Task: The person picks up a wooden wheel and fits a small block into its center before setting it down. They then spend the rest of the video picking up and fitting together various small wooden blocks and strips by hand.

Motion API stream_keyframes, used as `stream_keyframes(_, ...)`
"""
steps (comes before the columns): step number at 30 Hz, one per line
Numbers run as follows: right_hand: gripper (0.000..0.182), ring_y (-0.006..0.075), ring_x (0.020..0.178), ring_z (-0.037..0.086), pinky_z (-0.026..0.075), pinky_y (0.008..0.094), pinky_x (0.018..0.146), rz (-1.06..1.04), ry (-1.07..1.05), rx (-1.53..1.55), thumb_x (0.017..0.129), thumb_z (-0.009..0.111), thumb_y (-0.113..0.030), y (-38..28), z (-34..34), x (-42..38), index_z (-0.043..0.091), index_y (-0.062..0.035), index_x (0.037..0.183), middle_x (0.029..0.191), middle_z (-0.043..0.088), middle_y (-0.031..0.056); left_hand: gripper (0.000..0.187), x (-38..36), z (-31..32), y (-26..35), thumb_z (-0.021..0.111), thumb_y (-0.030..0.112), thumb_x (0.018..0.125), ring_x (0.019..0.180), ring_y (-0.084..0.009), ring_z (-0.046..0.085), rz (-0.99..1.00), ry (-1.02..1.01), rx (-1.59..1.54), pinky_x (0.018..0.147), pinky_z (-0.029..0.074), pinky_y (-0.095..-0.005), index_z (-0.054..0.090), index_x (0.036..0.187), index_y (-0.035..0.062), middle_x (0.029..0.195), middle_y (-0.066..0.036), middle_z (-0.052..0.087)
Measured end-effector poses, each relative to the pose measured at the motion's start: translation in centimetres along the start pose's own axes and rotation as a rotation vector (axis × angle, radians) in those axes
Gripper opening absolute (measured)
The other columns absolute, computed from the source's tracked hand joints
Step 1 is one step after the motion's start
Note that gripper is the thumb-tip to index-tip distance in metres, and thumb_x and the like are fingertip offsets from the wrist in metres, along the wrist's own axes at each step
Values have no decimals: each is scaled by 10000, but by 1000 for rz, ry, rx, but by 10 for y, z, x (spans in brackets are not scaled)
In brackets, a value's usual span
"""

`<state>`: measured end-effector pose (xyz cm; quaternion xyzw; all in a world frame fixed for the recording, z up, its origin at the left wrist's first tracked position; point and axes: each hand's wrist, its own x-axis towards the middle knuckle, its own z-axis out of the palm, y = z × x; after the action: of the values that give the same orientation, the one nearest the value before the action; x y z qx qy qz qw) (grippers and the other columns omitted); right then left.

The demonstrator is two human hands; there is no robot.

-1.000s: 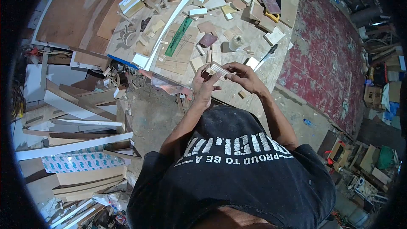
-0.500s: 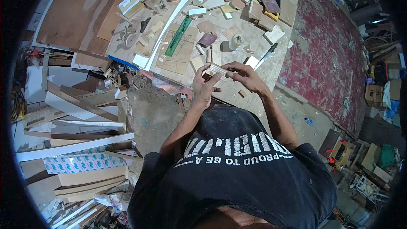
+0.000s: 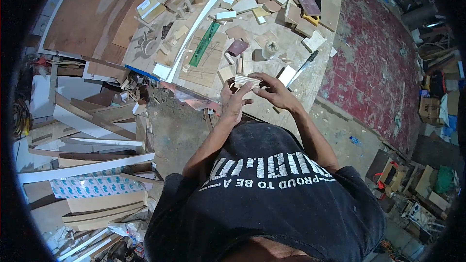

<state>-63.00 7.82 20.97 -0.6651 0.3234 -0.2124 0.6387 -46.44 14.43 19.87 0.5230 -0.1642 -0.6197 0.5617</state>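
Between my hands, just above the near edge of the worktable, is a small pale wooden block with stepped or layered lines along it. My left hand grips its left end, the thumb lying across the near face. The fingers of my right hand are bent around its right end, thumb below and fingers above. Close beyond the block lie a thin wooden strip and a pale flat wood piece. A white-faced block sits just past my right hand.
A green ruler lies on a thin board on the table. A cloudy plastic cup stands near a dark-tipped tool. Wood offcuts and dark red sandpaper are heaped at the back. Stacked panels fill the floor at left.
The block has turned to lie more level across my view. My right hand has shifted slightly down and left, while my left hand keeps its place.
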Motion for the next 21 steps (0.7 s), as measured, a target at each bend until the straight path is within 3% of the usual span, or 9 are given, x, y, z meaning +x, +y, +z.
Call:
stream_keyframes(6, 403, 166, 1107, 543, 450, 324, 906, -9, 49, 44, 933, 605, -160, 4, -5, 6, 531, -87, 1322, 1239, 573, 46, 435, -2, 3, 5, 719, 181, 847, 945, -158, 601, 43, -67, -57, 662, 570, -326, 466, 1182, 65, 1072, -69, 593)
stream_keyframes(9, 387, 158, 1041, 561, 452, 311, 879, -8, 62, 54, 931, 607, -162, 4, -6, 7, 548, -78, 1304, 1201, 594, 51, 413, -2, 5, 6, 703, 178, 861, 945, -160, 602, 45, -47, -42, 676, 571, -337, 473, 1186, 66, 1081, -72, 596)
stream_keyframes(14, 371, 98, 867, 529, 430, 257, 713, 11, 74, 37, 939, 597, -191, 1, -5, 8, 564, -61, 1284, 1059, 624, 27, 410, -5, 7, 10, 710, 178, 857, 942, -158, 607, 40, -26, -38, 674, 570, -336, 488, 1183, 65, 1085, -75, 602)
stream_keyframes(21, 326, 94, 842, 528, 431, 247, 689, -11, 120, 117, 951, 580, -192, 4, -4, 10, 587, -52, 1245, 1022, 622, 22, 433, -5, 8, 9, 723, 158, 846, 932, -167, 620, 72, -36, -78, 652, 574, -329, 480, 1183, 35, 1058, -90, 616)
